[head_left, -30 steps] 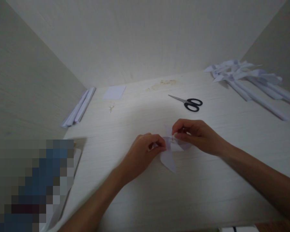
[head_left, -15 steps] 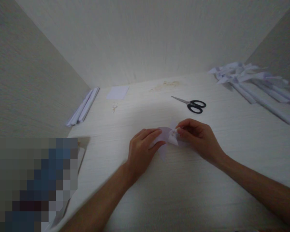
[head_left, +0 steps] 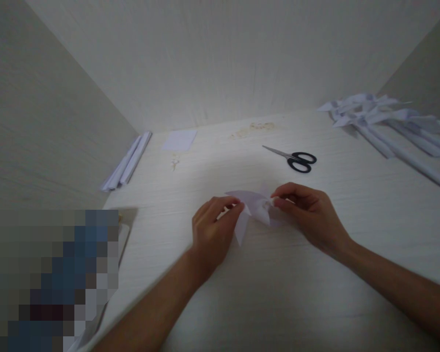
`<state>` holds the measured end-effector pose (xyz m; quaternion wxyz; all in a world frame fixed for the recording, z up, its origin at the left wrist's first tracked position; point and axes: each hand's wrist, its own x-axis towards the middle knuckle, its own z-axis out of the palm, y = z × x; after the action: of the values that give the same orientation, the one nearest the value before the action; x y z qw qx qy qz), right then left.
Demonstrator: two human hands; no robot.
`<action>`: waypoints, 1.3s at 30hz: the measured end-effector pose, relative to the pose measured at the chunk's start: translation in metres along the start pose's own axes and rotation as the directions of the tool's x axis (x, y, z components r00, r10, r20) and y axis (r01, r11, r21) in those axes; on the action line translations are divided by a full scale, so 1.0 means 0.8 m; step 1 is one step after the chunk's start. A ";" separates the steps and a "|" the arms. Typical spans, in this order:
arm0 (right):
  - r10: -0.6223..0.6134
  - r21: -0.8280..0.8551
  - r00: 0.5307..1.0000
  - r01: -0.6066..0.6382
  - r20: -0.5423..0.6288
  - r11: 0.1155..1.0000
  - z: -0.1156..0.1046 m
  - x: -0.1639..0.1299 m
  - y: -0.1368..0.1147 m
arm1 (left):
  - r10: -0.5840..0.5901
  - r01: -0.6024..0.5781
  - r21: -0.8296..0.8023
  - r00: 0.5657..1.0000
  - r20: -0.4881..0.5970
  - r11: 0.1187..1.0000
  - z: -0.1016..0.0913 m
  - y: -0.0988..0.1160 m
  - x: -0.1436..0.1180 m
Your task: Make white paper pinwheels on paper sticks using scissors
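Pixelated block (head_left: 51,278) at lower left, contents unreadable. Folded white paper piece (head_left: 251,210), thin, with curved pointed flaps, its centre partly hidden by fingertips; held just above pale wood-grain worktop (head_left: 278,293), mid-front. Left hand (head_left: 212,230) pinches one flap; right hand (head_left: 308,212) pinches the middle. Black-handled scissors (head_left: 293,159) behind. Rolled paper sticks (head_left: 126,161) far left; finished paper pinwheels (head_left: 385,122) far right, cut off at the edge.
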<state>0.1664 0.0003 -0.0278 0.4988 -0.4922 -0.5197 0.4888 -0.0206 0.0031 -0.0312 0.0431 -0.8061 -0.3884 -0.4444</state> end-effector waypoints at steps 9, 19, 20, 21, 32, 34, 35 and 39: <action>-0.074 -0.073 0.994 0.080 0.076 0.994 -0.004 -0.007 -0.006 | 0.320 -0.344 0.202 0.937 0.143 0.917 -0.011 0.010 0.013; -0.160 -0.145 0.983 0.172 0.088 0.974 -0.007 -0.010 -0.008 | 0.284 -0.309 0.188 0.947 0.148 0.932 -0.017 0.013 0.010; -0.166 -0.151 0.983 0.177 0.081 0.973 -0.007 -0.010 -0.009 | 0.290 -0.313 0.182 0.946 0.144 0.932 -0.017 0.013 0.010; -0.174 -0.158 0.982 0.184 0.074 0.970 -0.006 -0.011 -0.009 | 0.297 -0.320 0.172 0.944 0.146 0.932 -0.017 0.014 0.010; -0.238 -0.163 0.969 0.245 0.063 0.956 -0.003 -0.014 -0.015 | 0.282 -0.297 0.088 0.947 0.152 0.951 -0.015 0.020 0.010; -0.239 -0.174 0.969 0.246 0.061 0.953 -0.002 -0.013 -0.015 | 0.285 -0.298 0.077 0.947 0.149 0.951 -0.013 0.020 0.009; -0.240 -0.181 0.969 0.247 0.059 0.952 -0.002 -0.013 -0.015 | 0.286 -0.298 0.071 0.947 0.150 0.952 -0.013 0.021 0.009; -0.241 -0.212 0.969 0.248 0.058 0.945 -0.002 -0.013 -0.014 | 0.279 -0.291 0.052 0.946 0.165 0.955 -0.012 0.020 0.009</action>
<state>0.1679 -0.0101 -0.0172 0.4906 -0.4678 -0.6348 0.3708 -0.0149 -0.0079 -0.0158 0.1071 -0.8838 -0.2866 -0.3541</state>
